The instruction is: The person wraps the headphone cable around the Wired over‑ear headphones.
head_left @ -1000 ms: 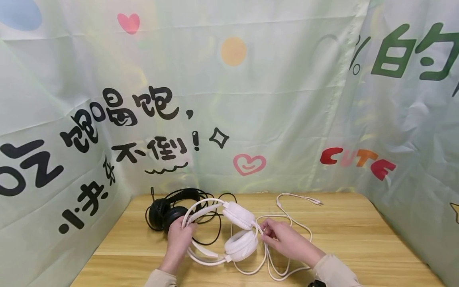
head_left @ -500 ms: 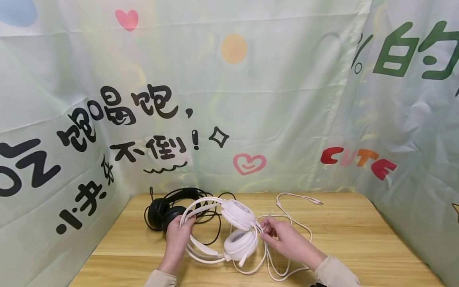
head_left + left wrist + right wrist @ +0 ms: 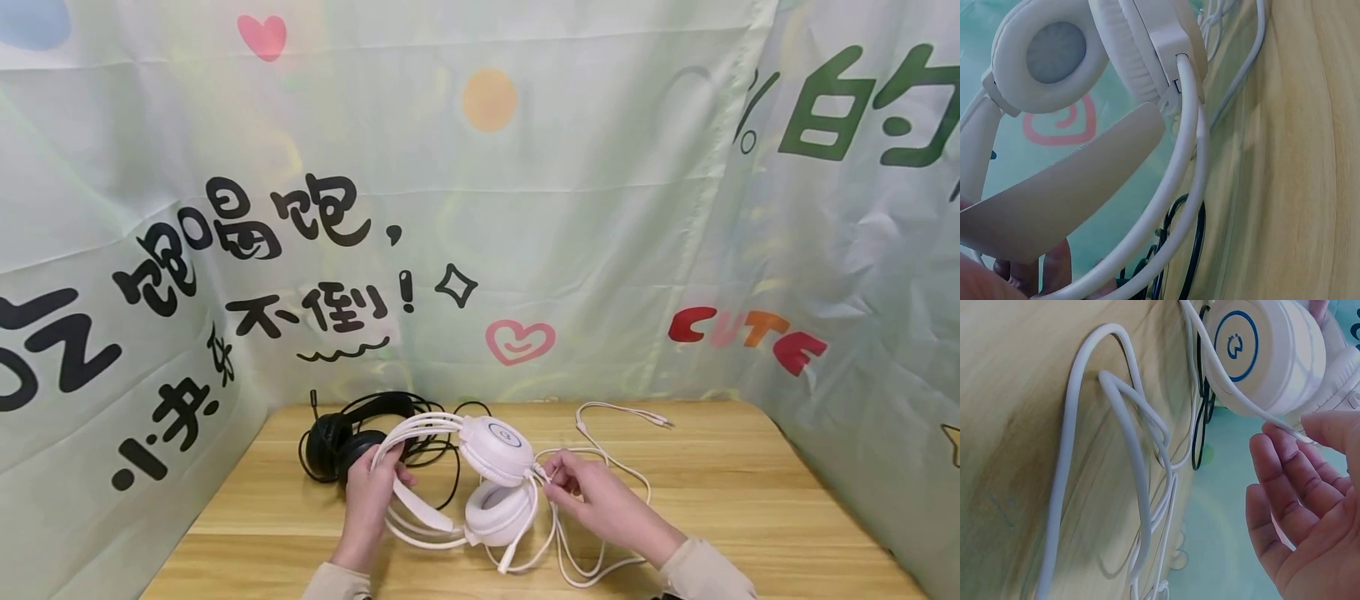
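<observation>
A white over-ear headset (image 3: 495,450) is tilted above the table, its two ear cups toward the right and its headband toward the left. My left hand (image 3: 371,500) grips the headband (image 3: 1141,231), with fingers curled round it. A thin white microphone boom (image 3: 517,537) slants down across the lower cup. Beside the cups, the thumb and forefinger of my right hand (image 3: 596,496) pinch the white headset cable (image 3: 1241,397) close to a cup; the other fingers (image 3: 1272,478) are loosely bent. Behind my left hand lies a black headset (image 3: 330,446) with an upright microphone.
Loops of white cable (image 3: 585,575) lie on the wooden table (image 3: 750,483), running back to a plug end (image 3: 660,421) at the back right. A thin black cable (image 3: 457,475) coils beside the black headset. Printed cloth (image 3: 585,208) hangs around the table's back and sides.
The white headset has turned in my left hand, so the upper cup's round emblem now faces the head camera and the microphone boom shows. My right hand has stayed nearly still at the cable.
</observation>
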`<state>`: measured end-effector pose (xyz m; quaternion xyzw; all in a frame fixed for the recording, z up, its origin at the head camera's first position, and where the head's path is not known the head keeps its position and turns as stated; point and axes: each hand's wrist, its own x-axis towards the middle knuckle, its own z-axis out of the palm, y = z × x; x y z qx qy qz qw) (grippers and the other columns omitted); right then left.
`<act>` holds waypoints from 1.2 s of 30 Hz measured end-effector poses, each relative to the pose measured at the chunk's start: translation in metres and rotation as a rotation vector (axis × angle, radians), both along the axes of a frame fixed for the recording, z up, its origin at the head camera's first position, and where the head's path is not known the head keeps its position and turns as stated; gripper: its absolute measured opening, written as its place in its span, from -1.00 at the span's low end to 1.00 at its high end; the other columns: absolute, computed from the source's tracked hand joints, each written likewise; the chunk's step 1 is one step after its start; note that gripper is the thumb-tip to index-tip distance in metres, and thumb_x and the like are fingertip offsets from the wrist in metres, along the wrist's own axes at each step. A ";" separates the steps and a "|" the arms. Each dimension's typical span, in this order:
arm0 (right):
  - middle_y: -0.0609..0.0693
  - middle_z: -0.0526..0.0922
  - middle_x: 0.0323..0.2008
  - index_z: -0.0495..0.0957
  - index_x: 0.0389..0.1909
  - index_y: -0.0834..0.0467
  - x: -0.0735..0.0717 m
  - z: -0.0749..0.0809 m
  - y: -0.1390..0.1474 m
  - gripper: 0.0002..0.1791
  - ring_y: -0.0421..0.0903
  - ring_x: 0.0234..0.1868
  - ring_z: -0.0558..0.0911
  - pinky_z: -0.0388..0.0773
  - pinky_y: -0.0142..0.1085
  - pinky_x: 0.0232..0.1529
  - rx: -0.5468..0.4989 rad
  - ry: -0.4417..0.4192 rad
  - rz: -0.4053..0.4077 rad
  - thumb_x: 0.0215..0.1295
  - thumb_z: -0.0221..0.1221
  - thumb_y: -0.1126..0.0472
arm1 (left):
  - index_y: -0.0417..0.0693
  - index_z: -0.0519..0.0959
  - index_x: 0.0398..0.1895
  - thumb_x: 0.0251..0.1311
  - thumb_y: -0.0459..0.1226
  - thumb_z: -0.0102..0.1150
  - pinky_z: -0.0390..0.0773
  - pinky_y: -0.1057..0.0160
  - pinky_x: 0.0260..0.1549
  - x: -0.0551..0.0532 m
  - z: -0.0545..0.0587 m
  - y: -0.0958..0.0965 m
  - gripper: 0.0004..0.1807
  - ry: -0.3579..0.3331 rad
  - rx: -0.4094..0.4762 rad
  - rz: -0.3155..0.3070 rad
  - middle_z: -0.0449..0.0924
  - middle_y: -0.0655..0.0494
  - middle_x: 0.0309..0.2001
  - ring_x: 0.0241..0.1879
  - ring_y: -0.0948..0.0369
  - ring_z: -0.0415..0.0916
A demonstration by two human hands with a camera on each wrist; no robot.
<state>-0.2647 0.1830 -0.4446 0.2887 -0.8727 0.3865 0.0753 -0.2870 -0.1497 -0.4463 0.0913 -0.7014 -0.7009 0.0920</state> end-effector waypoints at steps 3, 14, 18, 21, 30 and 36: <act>-0.15 0.68 -0.38 0.58 -0.10 0.17 0.000 0.001 -0.001 -0.93 -0.46 -0.37 0.52 0.57 -0.44 -0.34 -0.006 -0.013 -0.004 0.56 0.23 0.24 | -0.13 0.57 -0.46 0.56 -0.11 0.17 0.72 0.29 -0.44 0.001 0.000 -0.001 -0.61 0.000 0.055 -0.032 0.63 0.12 -0.61 -0.54 0.20 0.71; -0.11 0.66 -0.37 0.56 -0.08 0.12 0.001 0.009 0.003 -0.94 -0.42 -0.39 0.51 0.55 -0.43 -0.37 -0.051 -0.039 -0.014 0.62 0.16 0.21 | -0.12 0.37 -0.56 0.55 -0.14 0.13 0.71 0.21 -0.56 0.004 0.000 0.002 -0.55 0.007 0.191 -0.134 0.39 0.12 -0.71 -0.72 0.20 0.53; -0.12 0.64 -0.39 0.56 -0.10 0.11 0.001 0.007 0.005 -0.97 -0.43 -0.42 0.50 0.56 -0.44 -0.38 -0.041 -0.015 -0.027 0.61 0.16 0.25 | -0.05 0.40 -0.49 0.50 -0.23 0.15 0.53 0.30 -0.62 0.004 0.001 0.002 -0.68 0.005 0.238 -0.163 0.22 0.19 -0.72 -0.76 0.28 0.30; -0.17 0.58 -0.41 0.56 -0.11 0.09 0.001 0.004 0.006 -0.96 -0.44 -0.43 0.46 0.53 -0.44 -0.41 -0.025 0.005 -0.043 0.61 0.15 0.27 | -0.03 0.49 -0.40 0.45 -0.27 0.17 0.36 0.37 -0.66 0.004 0.002 0.003 -0.81 -0.010 0.273 -0.183 0.11 0.24 -0.72 -0.76 0.32 0.15; -0.24 0.48 -0.43 0.60 -0.09 0.12 0.000 0.004 0.006 -0.89 -0.44 -0.46 0.38 0.44 -0.43 -0.47 -0.047 0.046 -0.087 0.65 0.10 0.25 | -0.08 0.33 -0.44 0.13 -0.50 0.04 0.22 0.40 -0.68 0.009 0.008 0.003 -0.83 0.017 0.296 -0.175 0.10 0.23 -0.71 -0.74 0.31 0.11; -0.24 0.44 -0.44 0.59 -0.09 0.14 0.000 0.006 0.005 -0.90 -0.44 -0.45 0.36 0.44 -0.42 -0.46 -0.055 0.070 -0.090 0.65 0.09 0.26 | -0.04 0.30 -0.40 0.25 -0.46 0.01 0.15 0.42 -0.70 0.011 0.011 0.004 -0.82 0.030 0.348 -0.180 0.07 0.27 -0.70 -0.74 0.34 0.08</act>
